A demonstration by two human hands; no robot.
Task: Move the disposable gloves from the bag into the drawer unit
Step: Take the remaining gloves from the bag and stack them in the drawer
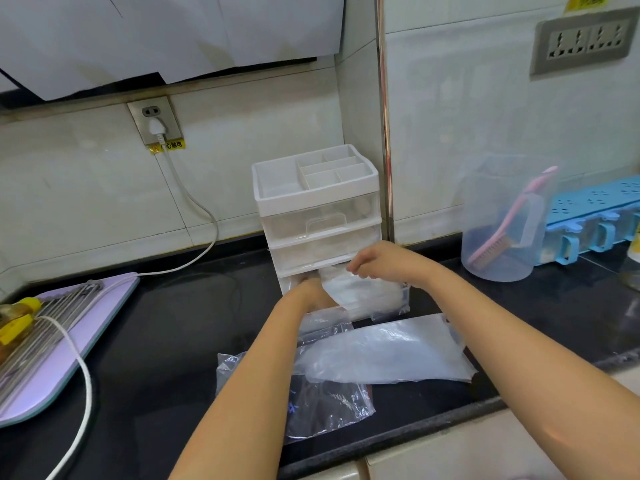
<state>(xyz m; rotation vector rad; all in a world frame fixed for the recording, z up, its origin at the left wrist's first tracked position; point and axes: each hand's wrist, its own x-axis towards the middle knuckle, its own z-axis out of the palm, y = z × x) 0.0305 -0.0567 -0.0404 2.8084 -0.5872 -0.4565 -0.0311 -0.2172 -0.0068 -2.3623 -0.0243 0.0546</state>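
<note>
Black countertop (166,341) is seen running along a pale tiled wall. Nearest the edge, a crumpled clear bag (332,410) is laid flat, partly covered by the left forearm. Just behind it, overlapping its far edge, a glove stack (388,355) is laid flat with its long axis running left to right, roughly parallel to the counter edge.

Farther back, the bottom drawer (391,306) of the drawer unit (318,202) is pulled out. A glove bundle (346,289) is held in it, spread mostly across the drawer's width, its left end raised. Its top edge is pinched by the curled fingers of the right hand (377,261). The left hand (308,292) is pressed against the bundle's left side; its fingers are hidden, so its grip cannot be told.

A translucent jug (498,220) with a pink brush (509,226) is stood to the right.
</note>
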